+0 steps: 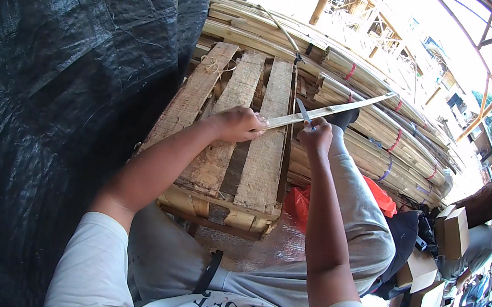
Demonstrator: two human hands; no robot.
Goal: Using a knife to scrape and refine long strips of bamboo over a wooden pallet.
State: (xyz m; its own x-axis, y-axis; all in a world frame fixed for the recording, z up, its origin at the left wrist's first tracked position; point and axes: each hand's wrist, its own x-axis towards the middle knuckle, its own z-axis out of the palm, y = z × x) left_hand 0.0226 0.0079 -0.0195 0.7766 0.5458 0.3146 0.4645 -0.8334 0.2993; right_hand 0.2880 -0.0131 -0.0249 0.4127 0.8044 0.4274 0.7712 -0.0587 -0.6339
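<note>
My left hand (240,125) is closed around the near end of a long pale bamboo strip (363,104). The strip slants up and away to the right, past the edge of a slatted wooden crate (276,93). In my right hand (316,136) is a knife (302,109), gripped by a handle that the fingers mostly hide. Its short blade points up and to the left, across the strip and seemingly touching it. The left hand is just over the crate's slats, while the right hand is beyond the crate's right side, above my bent leg.
Bundles of long bamboo slats (371,116), tied with coloured bands, lie behind and right of the crate. A dark tarp (72,57) hangs on the left. Red plastic (297,206) lies beside my leg. Cardboard boxes (423,303) and another person (479,250) are at far right.
</note>
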